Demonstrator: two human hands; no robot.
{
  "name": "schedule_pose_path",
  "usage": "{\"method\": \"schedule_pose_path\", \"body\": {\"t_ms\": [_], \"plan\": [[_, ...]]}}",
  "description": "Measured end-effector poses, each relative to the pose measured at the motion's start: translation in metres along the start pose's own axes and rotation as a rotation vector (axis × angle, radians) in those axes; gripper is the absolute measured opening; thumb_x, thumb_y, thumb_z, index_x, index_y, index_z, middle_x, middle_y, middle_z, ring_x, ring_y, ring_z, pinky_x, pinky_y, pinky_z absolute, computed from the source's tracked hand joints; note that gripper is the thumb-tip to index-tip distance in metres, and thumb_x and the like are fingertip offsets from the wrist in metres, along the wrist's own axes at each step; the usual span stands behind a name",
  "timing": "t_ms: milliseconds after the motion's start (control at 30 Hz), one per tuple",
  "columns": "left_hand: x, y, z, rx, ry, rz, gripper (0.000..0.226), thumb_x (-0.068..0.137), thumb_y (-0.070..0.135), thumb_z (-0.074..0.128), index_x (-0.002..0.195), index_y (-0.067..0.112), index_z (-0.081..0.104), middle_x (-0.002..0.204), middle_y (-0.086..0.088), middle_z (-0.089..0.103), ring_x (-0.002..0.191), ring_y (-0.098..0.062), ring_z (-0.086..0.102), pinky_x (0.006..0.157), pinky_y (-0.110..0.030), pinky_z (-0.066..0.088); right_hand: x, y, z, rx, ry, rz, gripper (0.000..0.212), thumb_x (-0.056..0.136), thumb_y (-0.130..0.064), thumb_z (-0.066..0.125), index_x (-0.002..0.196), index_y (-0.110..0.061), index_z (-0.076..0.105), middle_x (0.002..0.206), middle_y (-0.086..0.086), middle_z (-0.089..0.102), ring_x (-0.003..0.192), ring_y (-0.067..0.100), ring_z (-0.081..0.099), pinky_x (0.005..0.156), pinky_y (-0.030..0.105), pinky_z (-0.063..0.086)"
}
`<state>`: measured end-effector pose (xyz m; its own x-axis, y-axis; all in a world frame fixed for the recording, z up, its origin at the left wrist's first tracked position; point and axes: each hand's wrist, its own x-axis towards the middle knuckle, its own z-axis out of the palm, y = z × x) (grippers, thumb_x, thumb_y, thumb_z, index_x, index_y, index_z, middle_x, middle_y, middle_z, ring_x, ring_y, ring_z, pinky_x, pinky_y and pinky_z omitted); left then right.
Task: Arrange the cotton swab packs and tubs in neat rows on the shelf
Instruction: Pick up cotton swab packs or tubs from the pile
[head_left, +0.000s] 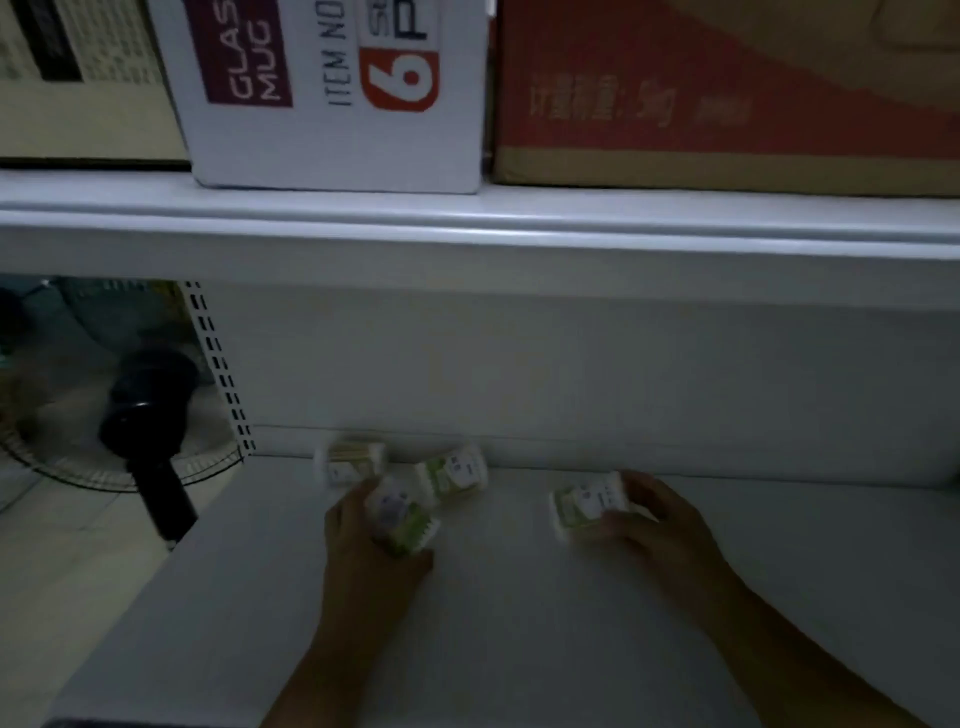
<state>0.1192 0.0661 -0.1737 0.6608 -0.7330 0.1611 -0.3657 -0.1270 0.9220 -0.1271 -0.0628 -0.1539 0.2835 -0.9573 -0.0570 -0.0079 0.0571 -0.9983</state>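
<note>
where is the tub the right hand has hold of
In the head view the held tub is right of centre, toward the back of the lower shelf, gripped by the right hand; the nearest loose tub lies to its left.

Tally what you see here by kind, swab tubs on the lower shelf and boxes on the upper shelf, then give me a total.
Swab tubs: 4 (near left tub, near right tub, back left tub, back middle tub)
Boxes: 3 (beige box, white mug box, red carton)
Total: 7
</note>
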Motion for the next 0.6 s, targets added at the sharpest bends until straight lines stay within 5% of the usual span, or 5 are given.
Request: {"method": "schedule_pose_path", "body": {"t_ms": [100, 200, 400, 467, 600], "plan": [[-0.045, 0.022, 0.040, -0.217, -0.314, 0.047, 0.085, 0.048, 0.007, 0.084, 0.117, 0.045, 0.052, 0.110, 0.000, 0.054, 0.085, -0.005, 0.062, 0.077, -0.023, 0.054, -0.038, -0.012, -0.041, 0.366, -0.102, 0.161, 0.046, 0.068, -0.004, 0.070, 0.112, -0.017, 0.065, 0.103, 0.008, 0.072, 0.093, 0.026, 0.068, 0.074, 0.033, 0.054], [-0.101, 0.068, 0.098, -0.104, -0.531, 0.152, 0.088, 0.062, 0.003, 0.083, 0.122, 0.046, 0.036, 0.110, 0.015, 0.055, 0.090, 0.007, 0.057, 0.075, -0.003, 0.046, -0.071, -0.029, -0.099, 0.463, -0.167, 0.158, 0.077, 0.034, -0.007, 0.081, 0.108, -0.022, 0.068, 0.102, 0.008, 0.071, 0.087, 0.028, 0.067, 0.075, 0.035, 0.050], [-0.197, 0.172, 0.213, -0.277, -0.791, 0.195, 0.077, 0.053, 0.004, 0.081, 0.109, 0.045, 0.047, 0.103, -0.002, 0.065, 0.086, -0.014, 0.067, 0.071, -0.021, 0.055, -0.143, -0.039, -0.255, 0.628, -0.028, 0.022, 0.079, 0.013, -0.026, 0.090, 0.087, -0.003, 0.075, 0.090, 0.018, 0.071, 0.076, 0.027, 0.070, 0.068, 0.038, 0.059], [-0.232, 0.202, 0.252, -0.330, -0.904, 0.183, 0.080, 0.047, 0.007, 0.078, 0.110, 0.046, 0.047, 0.104, -0.007, 0.066, 0.085, -0.019, 0.069, 0.068, -0.034, 0.057, -0.168, -0.041, -0.310, 0.648, 0.014, -0.039, 0.072, 0.017, -0.026, 0.091, 0.084, -0.005, 0.076, 0.086, 0.015, 0.072, 0.074, 0.025, 0.071, 0.064, 0.038, 0.059], [-0.294, 0.247, 0.330, -0.420, -1.046, 0.216, 0.082, 0.053, -0.011, 0.067, 0.119, 0.031, 0.043, 0.113, -0.009, 0.061, 0.085, -0.014, 0.068, 0.065, -0.030, 0.055, -0.210, -0.046, -0.412, 0.601, 0.149, -0.115, 0.047, 0.055, -0.014, 0.076, 0.102, -0.012, 0.067, 0.095, 0.011, 0.070, 0.079, 0.021, 0.068, 0.068, 0.032, 0.057]]}}
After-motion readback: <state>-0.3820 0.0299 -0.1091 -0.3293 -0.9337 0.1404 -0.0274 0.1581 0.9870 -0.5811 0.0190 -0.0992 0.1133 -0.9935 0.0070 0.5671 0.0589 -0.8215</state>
